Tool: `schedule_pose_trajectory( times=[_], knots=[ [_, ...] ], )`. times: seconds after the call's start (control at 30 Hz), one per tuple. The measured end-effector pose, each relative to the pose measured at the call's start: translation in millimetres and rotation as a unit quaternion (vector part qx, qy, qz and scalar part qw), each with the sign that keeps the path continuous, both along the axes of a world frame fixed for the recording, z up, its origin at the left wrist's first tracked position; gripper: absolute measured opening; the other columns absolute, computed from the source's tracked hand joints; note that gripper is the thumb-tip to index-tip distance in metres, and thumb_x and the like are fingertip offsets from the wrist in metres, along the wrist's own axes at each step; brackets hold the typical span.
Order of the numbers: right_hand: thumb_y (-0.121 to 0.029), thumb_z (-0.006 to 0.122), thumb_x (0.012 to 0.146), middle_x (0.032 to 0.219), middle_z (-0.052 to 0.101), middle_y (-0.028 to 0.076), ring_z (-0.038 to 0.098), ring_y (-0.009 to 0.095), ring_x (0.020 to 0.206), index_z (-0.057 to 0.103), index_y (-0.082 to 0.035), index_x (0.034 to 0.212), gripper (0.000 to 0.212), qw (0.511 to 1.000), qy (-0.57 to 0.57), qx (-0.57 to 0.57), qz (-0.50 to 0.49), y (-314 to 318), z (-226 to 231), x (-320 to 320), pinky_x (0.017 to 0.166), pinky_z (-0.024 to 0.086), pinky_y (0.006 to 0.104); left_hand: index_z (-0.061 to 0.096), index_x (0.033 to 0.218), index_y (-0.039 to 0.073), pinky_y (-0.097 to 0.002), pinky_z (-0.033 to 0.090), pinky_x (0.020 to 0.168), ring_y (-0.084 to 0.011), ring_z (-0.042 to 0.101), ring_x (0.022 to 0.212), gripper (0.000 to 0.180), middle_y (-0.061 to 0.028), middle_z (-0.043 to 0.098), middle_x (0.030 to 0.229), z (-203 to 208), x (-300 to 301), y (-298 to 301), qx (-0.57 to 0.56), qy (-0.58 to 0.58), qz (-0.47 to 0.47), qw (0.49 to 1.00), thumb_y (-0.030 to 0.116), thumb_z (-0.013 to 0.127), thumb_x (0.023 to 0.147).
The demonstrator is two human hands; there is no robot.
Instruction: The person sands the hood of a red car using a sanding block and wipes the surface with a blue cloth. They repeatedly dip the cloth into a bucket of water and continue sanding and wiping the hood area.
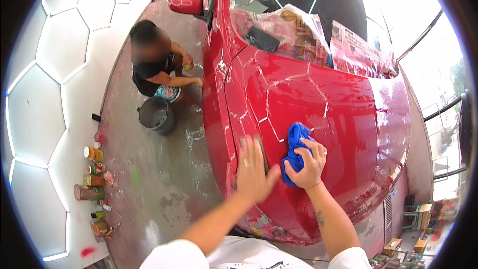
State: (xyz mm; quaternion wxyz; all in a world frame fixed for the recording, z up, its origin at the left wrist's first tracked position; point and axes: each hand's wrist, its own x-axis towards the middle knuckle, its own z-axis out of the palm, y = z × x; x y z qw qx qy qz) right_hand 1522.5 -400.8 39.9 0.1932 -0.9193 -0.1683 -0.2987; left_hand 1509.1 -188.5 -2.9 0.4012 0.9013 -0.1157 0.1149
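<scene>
Blue cloth (295,137), under right fingers (315,150), on hood (346,129)

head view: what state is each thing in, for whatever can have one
Left hand, fingers extended, blurred
Right hand, grip curled on the blue cloth
Blue cloth, bunched up
Car hood, shut, shiny
Side mirror, folded out
Newspaper sheets, spread out
Black bucket, upright, open-topped, contents unclear
Wall lights, lit
Co-worker, low down beside the car

Print on newspaper (348,45) on red car (343,119), tub (167,92), white shirt (231,255); none clearly readable.
</scene>
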Motion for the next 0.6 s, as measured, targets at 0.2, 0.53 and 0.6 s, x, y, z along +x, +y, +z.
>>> schedule_pose_trajectory(
  times=[0.2,0.53,0.6],
  knots=[
    [-0.032,0.094,0.070,0.134,0.072,0.013,0.067,0.037,0.118,0.076,-0.013,0.103,0.042,1.000,0.009,-0.010,0.018,11,-6,2,0.102,0.047,0.0519,0.018,0.172,-0.017,-0.0564,0.013,0.141,-0.0514,0.015,0.171,0.086,-0.0392,0.021,0.180,8,121,31,-0.008,0.001,0.138,0.990,0.046,0.043,0.119],
    [-0.033,0.093,0.076,0.135,0.072,0.011,0.067,0.036,0.119,0.076,-0.014,0.105,0.039,0.999,-0.012,0.002,0.032,9,-6,-1,0.104,0.047,0.0524,0.025,0.170,-0.017,-0.0631,0.016,0.138,-0.0556,0.018,0.169,0.087,-0.0428,0.023,0.178,-13,1,-10,0.051,0.003,0.196,0.979,0.044,0.054,0.116],
    [-0.036,0.091,0.080,0.139,0.070,0.011,0.065,0.037,0.123,0.076,-0.015,0.110,0.039,0.999,0.012,-0.013,0.028,-2,-8,0,0.106,0.046,0.0540,0.024,0.171,-0.017,-0.0648,0.015,0.137,-0.0580,0.017,0.169,0.088,-0.0436,0.020,0.178,-24,-66,-54,0.023,-0.005,0.162,0.987,0.045,0.054,0.115]
  ],
)
